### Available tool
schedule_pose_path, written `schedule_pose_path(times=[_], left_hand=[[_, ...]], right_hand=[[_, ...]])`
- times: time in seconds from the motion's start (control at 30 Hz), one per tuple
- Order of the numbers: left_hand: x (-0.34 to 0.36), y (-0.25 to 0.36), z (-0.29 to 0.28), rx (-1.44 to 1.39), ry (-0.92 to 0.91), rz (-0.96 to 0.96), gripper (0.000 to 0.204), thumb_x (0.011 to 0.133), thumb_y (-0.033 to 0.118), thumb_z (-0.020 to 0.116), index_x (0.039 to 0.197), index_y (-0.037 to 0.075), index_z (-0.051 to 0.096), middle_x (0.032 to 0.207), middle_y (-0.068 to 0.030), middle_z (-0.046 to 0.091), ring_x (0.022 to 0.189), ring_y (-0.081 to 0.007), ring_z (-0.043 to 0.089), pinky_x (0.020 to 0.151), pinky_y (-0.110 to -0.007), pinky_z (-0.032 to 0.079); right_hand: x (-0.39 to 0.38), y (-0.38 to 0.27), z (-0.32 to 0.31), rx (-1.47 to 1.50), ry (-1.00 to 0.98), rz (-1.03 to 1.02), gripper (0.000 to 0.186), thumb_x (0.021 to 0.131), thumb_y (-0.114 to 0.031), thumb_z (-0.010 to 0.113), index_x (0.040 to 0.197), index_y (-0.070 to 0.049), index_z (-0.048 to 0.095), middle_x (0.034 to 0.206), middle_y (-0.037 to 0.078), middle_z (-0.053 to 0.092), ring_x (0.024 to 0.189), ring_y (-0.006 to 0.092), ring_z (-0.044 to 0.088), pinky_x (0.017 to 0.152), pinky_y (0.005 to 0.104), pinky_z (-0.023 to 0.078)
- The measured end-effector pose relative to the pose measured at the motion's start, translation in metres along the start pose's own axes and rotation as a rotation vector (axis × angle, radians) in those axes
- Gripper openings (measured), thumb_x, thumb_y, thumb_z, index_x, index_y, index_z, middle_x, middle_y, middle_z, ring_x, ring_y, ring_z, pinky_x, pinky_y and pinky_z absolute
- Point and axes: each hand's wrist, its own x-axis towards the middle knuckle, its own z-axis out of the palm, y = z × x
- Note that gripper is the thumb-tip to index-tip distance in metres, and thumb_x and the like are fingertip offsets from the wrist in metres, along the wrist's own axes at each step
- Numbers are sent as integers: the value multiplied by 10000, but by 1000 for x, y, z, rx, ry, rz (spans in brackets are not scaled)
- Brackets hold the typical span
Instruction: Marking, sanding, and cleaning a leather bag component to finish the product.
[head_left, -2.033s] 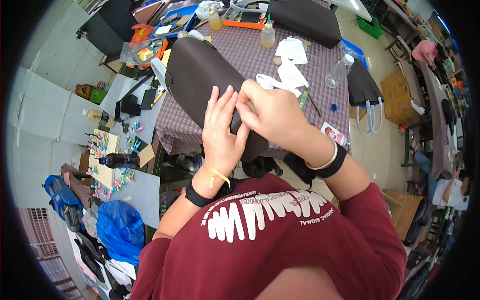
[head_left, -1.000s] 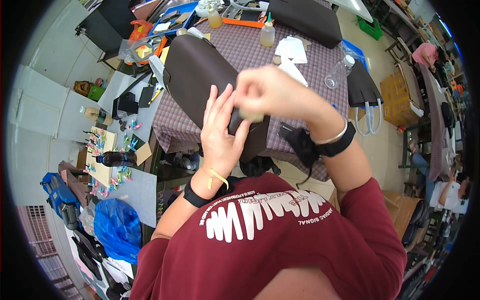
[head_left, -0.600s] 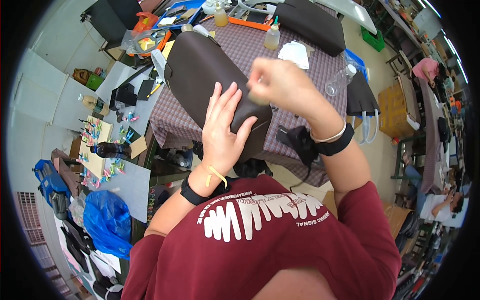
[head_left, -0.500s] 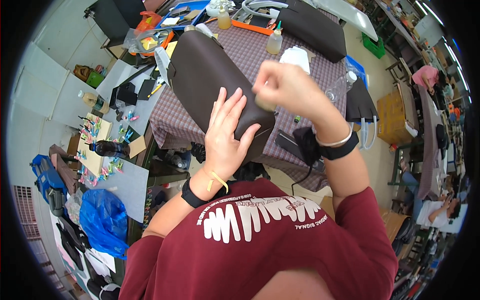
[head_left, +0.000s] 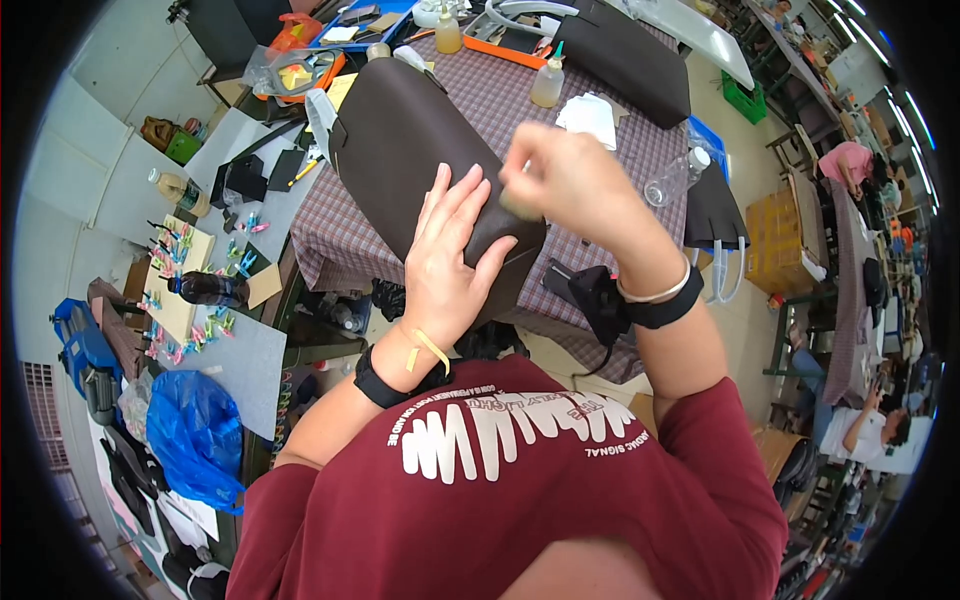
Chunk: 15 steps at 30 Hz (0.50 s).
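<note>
A dark brown leather bag [head_left: 400, 135] lies on its side at the near edge of the table, tilted toward my body. My left hand [head_left: 447, 255] rests flat on the leather with fingers stretched out and thumb apart. Close to its fingertips, my right hand [head_left: 570, 185] is closed, partly smeared by motion. A small yellowish pad [head_left: 521, 207] shows beneath its fingers, against the bag's right end; its exact kind is too blurred to tell. Pale wrapping [head_left: 322, 112] covers a handle on the bag's left side.
On the checked tablecloth [head_left: 490, 100] stand a glue bottle [head_left: 548, 82], white paper sheets [head_left: 588, 120] and a second brown bag [head_left: 630, 65]. A clear bottle [head_left: 678, 178] lies at right. The left table holds clothespins [head_left: 215, 325], a dark bottle [head_left: 208, 289] and a blue plastic bag [head_left: 195, 440].
The right hand has shifted slightly left and down along the bag's end with the pad. The left hand stays flat on the leather. The whole view has moved slightly.
</note>
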Motion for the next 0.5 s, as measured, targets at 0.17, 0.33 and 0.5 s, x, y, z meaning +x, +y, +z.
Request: schedule_pose_path(times=[0.17, 0.33, 0.5], left_hand=[[-6, -1, -5, -10, 7, 25, 575, 731, 58, 768, 1265, 2, 562, 1371, -151, 525, 1353, -362, 397, 1082, -431, 373], [-10, -3, -13, -26, -11, 12, 591, 725, 101, 791, 1266, 23, 566, 1365, -138, 527, 1345, -373, 401, 1075, -449, 381], [-12, -6, -15, -35, 11, 35, 601, 727, 94, 790, 1277, 24, 558, 1369, -147, 522, 1349, -377, 394, 1073, -437, 387]], right_hand=[[2, 30, -11, 224, 280, 144, 177, 803, -199, 697, 837, -33, 648, 694, 86, 664, 623, 209, 632, 599, 344, 499], [-20, 36, -6, 626, 35, -1, 267, 819, -174, 736, 994, -5, 626, 744, 14, 626, 690, 64, 548, 625, 241, 459], [-37, 17, -6, 170, 256, -347, 147, 856, -58, 632, 1001, -53, 611, 947, 86, 629, 814, 305, 631, 732, 343, 521]])
